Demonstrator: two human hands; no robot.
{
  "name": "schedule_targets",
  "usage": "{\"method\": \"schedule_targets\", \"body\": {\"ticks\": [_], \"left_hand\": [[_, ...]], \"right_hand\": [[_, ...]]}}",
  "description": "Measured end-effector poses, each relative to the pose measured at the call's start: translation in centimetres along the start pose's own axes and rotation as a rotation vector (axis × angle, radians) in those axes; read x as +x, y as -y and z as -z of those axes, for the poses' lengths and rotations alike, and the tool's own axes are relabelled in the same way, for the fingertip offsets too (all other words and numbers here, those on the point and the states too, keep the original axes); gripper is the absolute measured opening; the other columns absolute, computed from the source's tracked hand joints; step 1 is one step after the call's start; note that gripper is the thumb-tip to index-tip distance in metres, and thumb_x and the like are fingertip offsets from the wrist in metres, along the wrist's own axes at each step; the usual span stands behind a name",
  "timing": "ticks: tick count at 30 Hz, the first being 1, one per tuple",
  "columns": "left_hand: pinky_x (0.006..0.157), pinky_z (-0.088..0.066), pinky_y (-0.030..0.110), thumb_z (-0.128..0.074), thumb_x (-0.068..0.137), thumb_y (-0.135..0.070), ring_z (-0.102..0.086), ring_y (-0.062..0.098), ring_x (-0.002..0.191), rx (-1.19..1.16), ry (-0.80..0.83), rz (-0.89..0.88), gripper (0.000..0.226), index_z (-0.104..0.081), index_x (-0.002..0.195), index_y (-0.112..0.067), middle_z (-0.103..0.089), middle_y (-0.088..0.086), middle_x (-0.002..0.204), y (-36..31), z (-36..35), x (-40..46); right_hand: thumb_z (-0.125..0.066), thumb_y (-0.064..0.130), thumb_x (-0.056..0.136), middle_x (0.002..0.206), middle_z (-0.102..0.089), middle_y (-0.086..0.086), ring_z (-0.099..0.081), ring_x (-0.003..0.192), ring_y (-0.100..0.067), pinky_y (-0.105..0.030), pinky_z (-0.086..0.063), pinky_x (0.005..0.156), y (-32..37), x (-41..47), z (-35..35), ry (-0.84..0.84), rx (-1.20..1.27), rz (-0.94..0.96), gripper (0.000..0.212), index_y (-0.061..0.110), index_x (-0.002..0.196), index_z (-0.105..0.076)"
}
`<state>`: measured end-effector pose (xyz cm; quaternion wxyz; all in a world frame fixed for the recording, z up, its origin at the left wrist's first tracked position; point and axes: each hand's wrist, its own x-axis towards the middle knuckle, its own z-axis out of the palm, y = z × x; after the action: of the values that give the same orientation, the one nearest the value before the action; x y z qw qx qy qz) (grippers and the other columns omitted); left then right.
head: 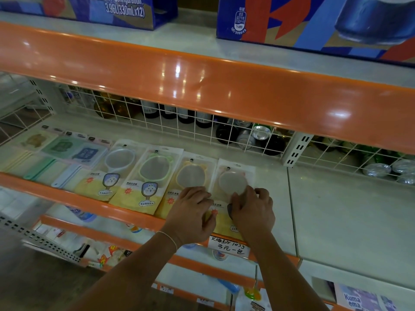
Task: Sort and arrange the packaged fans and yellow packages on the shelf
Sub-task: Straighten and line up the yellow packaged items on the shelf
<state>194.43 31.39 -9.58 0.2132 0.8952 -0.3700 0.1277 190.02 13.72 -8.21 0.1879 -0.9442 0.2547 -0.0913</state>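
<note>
Dim shelf interior, ceiling glare on orange rail [202,77]

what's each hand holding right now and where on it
Both hands are on the rightmost packaged fan: the left hand rests on its lower left edge, and the right hand pinches its middle, just below the round fan head.

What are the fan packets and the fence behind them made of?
The fan packets, like the pink fan packet under both hands, look like clear glossy plastic film over printed yellow card: you see the fan through it. The wire fence looks like thin metal wire coated white or pale pink; cans show through its squares.
</note>
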Motion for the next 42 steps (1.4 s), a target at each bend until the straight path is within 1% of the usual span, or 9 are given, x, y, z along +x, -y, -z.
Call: {"method": "schedule_targets", "body": {"ticks": [3, 13, 21, 23, 25, 27, 29, 32, 42], "left_hand": [[0.101, -0.041, 0.034, -0.059, 0.078, -0.038, -0.056, 0.02, 0.113, 0.007, 0.002, 0.002, 0.034, -0.074, 0.098, -0.015, -0.068, 0.0, 0.107, 0.0, 0.0, 0.0], [0.1, -0.042, 0.036, -0.062, 0.076, -0.037, -0.055, 0.021, 0.114, 0.007, -0.018, -0.004, 0.034, -0.073, 0.099, -0.014, -0.067, 0.001, 0.109, 0.1, -0.3, 0.0], [0.102, -0.041, 0.037, -0.061, 0.078, -0.039, -0.053, 0.021, 0.118, 0.045, 0.011, -0.004, 0.036, -0.073, 0.103, -0.016, -0.066, 0.001, 0.115, 0.2, -0.3, 0.1], [0.102, -0.04, 0.037, -0.061, 0.078, -0.039, -0.053, 0.021, 0.119, 0.044, 0.013, -0.003, 0.036, -0.072, 0.103, -0.017, -0.067, 0.001, 0.114, 0.2, -0.3, 0.1], [0.102, -0.04, 0.037, -0.061, 0.078, -0.039, -0.053, 0.021, 0.118, 0.035, 0.012, -0.003, 0.036, -0.072, 0.104, -0.016, -0.067, 0.0, 0.113, 0.2, -0.2, 0.1], [0.103, -0.04, 0.037, -0.06, 0.078, -0.039, -0.053, 0.021, 0.119, 0.029, 0.013, -0.005, 0.036, -0.072, 0.104, -0.016, -0.067, 0.0, 0.113, 0.2, -0.3, 0.1], [0.102, -0.041, 0.038, -0.06, 0.077, -0.038, -0.054, 0.022, 0.119, 0.025, 0.011, -0.005, 0.036, -0.073, 0.102, -0.015, -0.067, 0.001, 0.113, 0.2, -0.3, 0.1], [0.101, -0.041, 0.039, -0.06, 0.077, -0.039, -0.053, 0.021, 0.119, 0.027, 0.013, -0.004, 0.036, -0.073, 0.101, -0.015, -0.067, 0.001, 0.113, 0.2, -0.2, 0.1], [0.102, -0.039, 0.035, -0.058, 0.078, -0.039, -0.053, 0.021, 0.119, 0.028, 0.011, -0.003, 0.037, -0.073, 0.102, -0.015, -0.067, 0.001, 0.113, 0.2, -0.4, 0.0]], "right_hand": [[-0.042, 0.055, 0.092, 0.135, -0.045, -0.002, -0.042, 0.12, -0.025, -0.034, -0.046, 0.08, 0.0, -0.1, 0.1, 0.007, -0.028, 0.026, 0.049, 0.026, 0.133, -0.047], [-0.044, 0.056, 0.091, 0.138, -0.046, 0.002, -0.04, 0.121, -0.024, -0.034, -0.047, 0.082, -0.5, -0.1, 0.3, 0.037, -0.044, 0.064, 0.051, 0.03, 0.135, -0.047], [-0.043, 0.055, 0.093, 0.143, -0.041, -0.003, -0.037, 0.123, -0.027, -0.036, -0.046, 0.084, -0.7, -0.1, 0.4, 0.061, -0.078, 0.101, 0.05, 0.03, 0.136, -0.045], [-0.041, 0.056, 0.093, 0.149, -0.034, -0.008, -0.034, 0.126, -0.031, -0.038, -0.043, 0.092, -0.5, 0.1, 0.4, 0.057, -0.099, 0.104, 0.053, 0.03, 0.139, -0.044], [-0.04, 0.061, 0.091, 0.155, -0.024, -0.012, -0.028, 0.133, -0.035, -0.044, -0.033, 0.104, -0.3, 0.3, 0.2, 0.064, -0.115, 0.129, 0.059, 0.031, 0.142, -0.039], [-0.034, 0.065, 0.09, 0.159, -0.012, -0.011, -0.017, 0.141, -0.035, -0.047, -0.022, 0.11, -0.2, 0.5, -0.4, 0.121, -0.136, 0.186, 0.062, 0.035, 0.145, -0.034], [-0.022, 0.069, 0.087, 0.161, -0.009, -0.009, -0.011, 0.145, -0.034, -0.048, -0.017, 0.112, -0.2, 0.5, -0.9, 0.153, -0.125, 0.22, 0.067, 0.037, 0.145, -0.035], [-0.009, 0.07, 0.079, 0.161, -0.011, -0.008, -0.012, 0.146, -0.034, -0.048, -0.017, 0.113, -0.5, 0.4, -1.1, 0.141, -0.109, 0.231, 0.078, 0.038, 0.144, -0.036], [-0.005, 0.07, 0.077, 0.162, -0.009, -0.008, -0.008, 0.147, -0.034, -0.048, -0.013, 0.114, -0.2, 0.0, -1.0, 0.162, -0.086, 0.215, 0.082, 0.037, 0.145, -0.035]]}}
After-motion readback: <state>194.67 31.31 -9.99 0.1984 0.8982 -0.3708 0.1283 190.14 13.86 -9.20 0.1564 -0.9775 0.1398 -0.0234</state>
